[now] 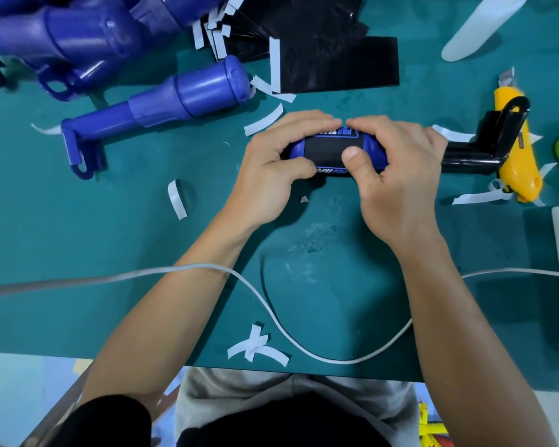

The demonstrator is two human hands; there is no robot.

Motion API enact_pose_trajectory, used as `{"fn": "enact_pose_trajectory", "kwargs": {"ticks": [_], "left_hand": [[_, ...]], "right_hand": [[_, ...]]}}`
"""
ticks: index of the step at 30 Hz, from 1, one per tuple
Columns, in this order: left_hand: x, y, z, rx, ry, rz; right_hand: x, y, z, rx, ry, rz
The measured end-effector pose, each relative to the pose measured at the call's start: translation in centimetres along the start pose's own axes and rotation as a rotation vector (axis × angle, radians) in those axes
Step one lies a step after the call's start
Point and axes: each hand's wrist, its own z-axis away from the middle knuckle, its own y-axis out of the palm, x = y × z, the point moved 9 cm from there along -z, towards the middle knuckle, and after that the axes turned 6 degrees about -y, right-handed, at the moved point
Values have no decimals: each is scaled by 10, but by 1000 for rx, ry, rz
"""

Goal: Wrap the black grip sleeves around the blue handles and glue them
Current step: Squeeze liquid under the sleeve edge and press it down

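Fingers (307, 119) of your left hand (271, 169) and right hand (397, 179) are both curled around the blue handle (296, 150), thumbs on the black grip sleeve (325, 153) wrapped on it. This handle is at the middle of the green tabletop (110, 240).

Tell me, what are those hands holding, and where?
The left hand and right hand grip the blue handle at its thick end, over the black grip sleeve.

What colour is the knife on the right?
Yellow; the knife shows best in the head view.

small assembly workshop, green work mat (78, 240), piled blue handles (62, 30), utility knife (513, 146), backing strips (257, 348)
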Motion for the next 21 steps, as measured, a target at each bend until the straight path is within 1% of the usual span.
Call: {"fn": "enact_pose_trajectory", "kwargs": {"ticks": [6,10,13,18,21], "left_hand": [[-6,1,2,-181,100,-188],[-7,0,2,-165,167,-259],[-7,3,6,-183,222,-305],[-3,2,8,-246,228,-302],[-4,5,6,-279,212,-307]], "right_hand": [[0,0,-2,-20,25,-2],[4,4,-3,-9,9,62],[-2,1,-1,7,1,15],[-7,-2,-2,61,-10,-59],[-1,-2,-5,38,-13,3]]}}
